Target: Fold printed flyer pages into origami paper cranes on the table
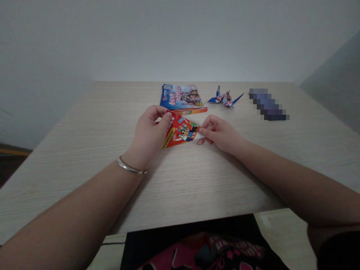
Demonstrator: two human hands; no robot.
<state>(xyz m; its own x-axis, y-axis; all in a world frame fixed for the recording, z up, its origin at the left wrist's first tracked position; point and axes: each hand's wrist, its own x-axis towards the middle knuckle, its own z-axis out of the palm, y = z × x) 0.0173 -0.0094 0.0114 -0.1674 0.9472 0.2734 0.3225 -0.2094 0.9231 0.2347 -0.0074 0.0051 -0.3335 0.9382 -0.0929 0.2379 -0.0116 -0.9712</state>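
Left grip (150, 129), right grip (221, 134) pinching folded red flyer (184, 132), Chinese print (169, 138) looking kinda blurry; blue flyer stack (181, 98) behind showing QR code (167, 86).

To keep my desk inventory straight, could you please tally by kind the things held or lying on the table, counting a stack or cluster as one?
Red printed paper, between left hand and right hand: 1
Stack of printed papers: 1
Cluster of folded paper, pieces hard to separate: 1
Pixelated dark object: 1
Total: 4
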